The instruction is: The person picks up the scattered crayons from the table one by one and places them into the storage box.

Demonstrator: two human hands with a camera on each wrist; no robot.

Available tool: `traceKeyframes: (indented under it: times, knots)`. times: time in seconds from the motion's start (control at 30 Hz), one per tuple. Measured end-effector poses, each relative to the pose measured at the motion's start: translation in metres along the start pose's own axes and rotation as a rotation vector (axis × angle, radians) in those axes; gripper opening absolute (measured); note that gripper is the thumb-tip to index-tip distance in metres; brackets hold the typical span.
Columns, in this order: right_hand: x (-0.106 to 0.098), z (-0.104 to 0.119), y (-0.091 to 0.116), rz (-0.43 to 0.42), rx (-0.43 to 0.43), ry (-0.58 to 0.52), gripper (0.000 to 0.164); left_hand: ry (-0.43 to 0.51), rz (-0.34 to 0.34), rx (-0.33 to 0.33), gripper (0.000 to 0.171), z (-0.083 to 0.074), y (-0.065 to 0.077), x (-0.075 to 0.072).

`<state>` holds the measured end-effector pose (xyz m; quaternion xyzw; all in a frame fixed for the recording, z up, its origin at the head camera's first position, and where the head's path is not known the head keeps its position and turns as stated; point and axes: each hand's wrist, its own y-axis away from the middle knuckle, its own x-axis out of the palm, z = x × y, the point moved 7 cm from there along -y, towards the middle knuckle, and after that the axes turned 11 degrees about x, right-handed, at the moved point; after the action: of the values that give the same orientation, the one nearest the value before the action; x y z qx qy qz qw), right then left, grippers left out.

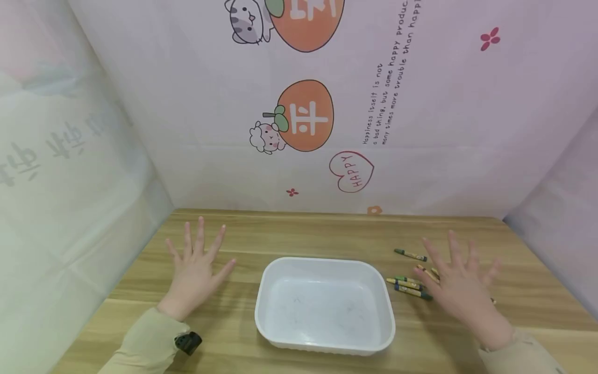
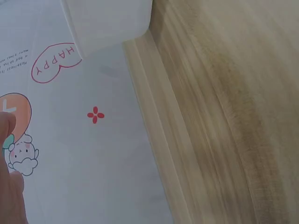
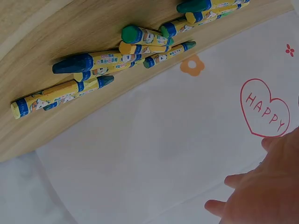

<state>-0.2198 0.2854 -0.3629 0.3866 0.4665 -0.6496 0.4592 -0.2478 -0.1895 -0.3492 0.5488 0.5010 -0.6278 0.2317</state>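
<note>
My left hand (image 1: 193, 278), its fingers spread wide, is over the left side of the table and holds nothing. To the right, my right hand (image 1: 462, 288) is spread too, overlapping a loose group of crayons in the head view. A dark green crayon (image 1: 411, 255) lies apart at the back of that group. Several more crayons (image 3: 105, 60) show in the right wrist view, with yellow wrappers and green, dark blue or yellow ends. Between the hands stands a white plastic tub (image 1: 324, 311) with only faint marks on its floor.
The wood-grain table (image 1: 224, 332) meets a printed white cloth (image 1: 210, 171) hanging behind it. More cloth hangs at the left (image 1: 70, 208) and right sides. A black wrist strap piece (image 1: 188, 343) sits at the left sleeve.
</note>
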Motion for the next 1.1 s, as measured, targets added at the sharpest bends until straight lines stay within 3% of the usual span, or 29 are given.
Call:
traceKeyframes:
  times: [0.13, 0.3, 0.47, 0.53, 0.7, 0.87, 1.0, 1.1]
  knots:
    - [0.001, -0.002, -0.004, 0.022, -0.018, 0.007, 0.07, 0.112, 0.002, -0.006, 0.074, -0.002, -0.001, -0.001]
    - [0.001, -0.006, -0.018, 0.056, -0.062, -0.003, 0.071, 0.416, 0.032, -0.06, 0.081, -0.008, -0.007, 0.002]
    - [0.005, -0.01, -0.035, 0.13, -0.13, -0.054, 0.073, 0.729, 0.117, -0.156, 0.078, -0.015, -0.015, 0.014]
    - [0.008, -0.011, -0.041, 0.148, -0.151, -0.07, 0.073, 0.81, 0.15, -0.171, 0.076, -0.02, -0.016, 0.02]
    - [0.015, -0.013, -0.059, 0.189, -0.178, -0.113, 0.071, 0.92, 0.209, -0.155, 0.078, -0.032, -0.018, 0.038]
    - [0.031, -0.019, -0.073, 0.294, -0.158, -0.167, 0.066, 1.016, 0.269, -0.1, 0.081, -0.044, -0.014, 0.051]
    - [0.045, -0.025, -0.08, 0.358, -0.135, -0.198, 0.059, 1.086, 0.277, -0.057, 0.08, -0.05, -0.014, 0.055]
    - [0.057, -0.029, -0.084, 0.39, -0.132, -0.193, 0.056, 1.093, 0.274, -0.067, 0.078, -0.052, -0.014, 0.058]
